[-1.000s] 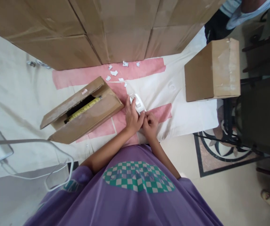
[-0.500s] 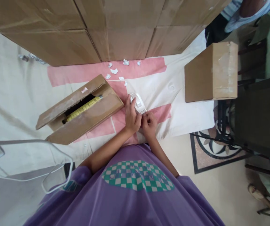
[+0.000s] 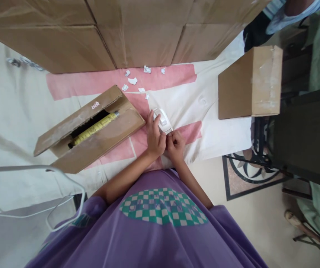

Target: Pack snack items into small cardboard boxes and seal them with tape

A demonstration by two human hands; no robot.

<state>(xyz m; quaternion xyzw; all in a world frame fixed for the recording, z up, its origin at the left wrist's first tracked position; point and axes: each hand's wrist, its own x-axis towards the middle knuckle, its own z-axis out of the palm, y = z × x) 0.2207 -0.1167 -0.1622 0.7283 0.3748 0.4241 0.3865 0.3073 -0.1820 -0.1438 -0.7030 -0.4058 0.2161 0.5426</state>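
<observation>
A white tape dispenser (image 3: 163,121) lies on the cloth in front of me, slightly tilted to the left. My left hand (image 3: 156,137) is closed around its left side, fingers along the edge and over the top. Right at the dispenser's near end, my right hand (image 3: 176,143) is in a pinch; what sits between its fingertips is too small to make out. To the left stands a cardboard box (image 3: 121,128) with its flaps partly raised, and a yellow measuring tape (image 3: 95,129) shows in the gap.
Large taped cartons (image 3: 146,44) line the far side. Several white paper scraps (image 3: 132,80) lie on pink strips (image 3: 173,76). Another closed box (image 3: 235,87) stands on the right. A white cable (image 3: 73,178) hangs at the left; a person's sleeve (image 3: 285,22) shows at upper right.
Both hands and the dispenser keep nearly the same pose. The whole view has shifted slightly, with the boxes appearing a little higher and further left.
</observation>
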